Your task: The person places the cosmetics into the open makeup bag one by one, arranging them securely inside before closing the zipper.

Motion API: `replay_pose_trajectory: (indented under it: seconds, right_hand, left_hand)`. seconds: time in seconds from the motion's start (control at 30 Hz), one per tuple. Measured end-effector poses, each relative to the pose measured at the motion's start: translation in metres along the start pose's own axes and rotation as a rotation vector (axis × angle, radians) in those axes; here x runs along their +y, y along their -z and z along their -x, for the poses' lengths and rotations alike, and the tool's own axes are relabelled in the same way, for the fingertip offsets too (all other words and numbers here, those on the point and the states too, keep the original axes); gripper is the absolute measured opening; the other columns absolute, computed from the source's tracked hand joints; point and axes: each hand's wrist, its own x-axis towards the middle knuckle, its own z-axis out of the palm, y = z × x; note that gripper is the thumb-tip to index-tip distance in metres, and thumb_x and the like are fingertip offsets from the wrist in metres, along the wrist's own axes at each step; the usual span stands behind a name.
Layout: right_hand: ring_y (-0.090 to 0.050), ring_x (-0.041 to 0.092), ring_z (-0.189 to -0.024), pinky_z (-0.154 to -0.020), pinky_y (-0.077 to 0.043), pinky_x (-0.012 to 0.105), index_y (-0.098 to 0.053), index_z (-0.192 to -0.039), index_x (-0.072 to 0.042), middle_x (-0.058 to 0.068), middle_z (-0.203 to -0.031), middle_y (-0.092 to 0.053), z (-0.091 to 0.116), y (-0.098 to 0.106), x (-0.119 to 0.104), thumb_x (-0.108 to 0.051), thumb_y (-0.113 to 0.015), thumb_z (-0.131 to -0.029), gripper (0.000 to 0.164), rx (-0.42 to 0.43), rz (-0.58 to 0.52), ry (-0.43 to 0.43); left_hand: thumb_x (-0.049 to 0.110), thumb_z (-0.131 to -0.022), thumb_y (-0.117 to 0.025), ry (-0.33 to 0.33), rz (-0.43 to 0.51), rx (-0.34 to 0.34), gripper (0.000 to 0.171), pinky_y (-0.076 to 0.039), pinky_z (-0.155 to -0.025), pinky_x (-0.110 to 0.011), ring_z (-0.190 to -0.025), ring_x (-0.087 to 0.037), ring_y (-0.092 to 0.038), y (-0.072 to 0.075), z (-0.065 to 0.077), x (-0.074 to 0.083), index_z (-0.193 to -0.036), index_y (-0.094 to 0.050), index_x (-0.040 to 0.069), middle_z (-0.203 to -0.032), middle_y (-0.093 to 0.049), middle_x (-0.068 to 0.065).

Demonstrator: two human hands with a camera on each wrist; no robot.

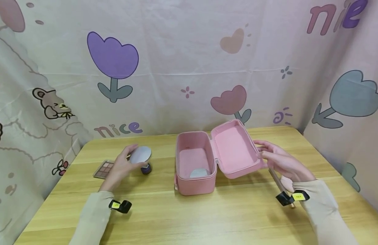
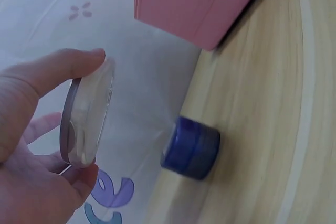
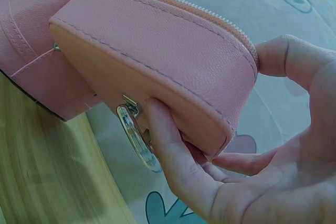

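Head view shows the left hand (image 1: 123,165) pinching a round, flat, silvery disc (image 1: 141,154) with a clear side in the air, near a small, round, dark blue jar (image 1: 146,169) on the brown wooden bench (image 1: 182,221). The right hand (image 1: 286,163) grips the tilted pink zip-edged lid (image 1: 233,148) of an open, boxy pink case (image 1: 196,186). The case stands between the two hands, a pale flat thing (image 1: 198,173) inside.

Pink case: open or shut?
Open: the pink case shows its interior; the right hand holds its lid swung aside.
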Motion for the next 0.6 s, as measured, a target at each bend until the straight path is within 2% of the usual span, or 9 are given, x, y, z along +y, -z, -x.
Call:
replay_pose_trajectory:
  seconds: [0.23, 0.6]
  right_hand:
    - [-0.058, 0.017, -0.103, -0.083, -0.054, 0.039, -0.005, -0.146, 0.013, 0.009, -0.122, -0.046, 0.001, 0.000, 0.001, -0.001, -0.043, -0.096, 0.065, -0.014, -0.004, 0.012]
    - [-0.059, 0.017, -0.104, -0.082, -0.054, 0.038, -0.005, -0.146, 0.014, 0.008, -0.122, -0.047, 0.001, 0.001, 0.002, -0.002, -0.042, -0.098, 0.063, -0.027, -0.010, 0.027]
  left_hand:
    - [0.017, -0.077, -0.082, -0.033, -0.023, -0.015, 0.083, -0.034, -0.102, -0.057, -0.127, -0.041, -0.037, -0.005, 0.003, 0.009, -0.145, -0.036, 0.003, -0.145, -0.040, -0.020]
    - [0.009, -0.073, -0.083, -0.133, -0.059, -0.009, 0.078, -0.035, -0.102, -0.054, -0.125, -0.039, -0.040, -0.010, 0.005, 0.016, -0.139, -0.044, -0.002, -0.138, -0.046, -0.023]
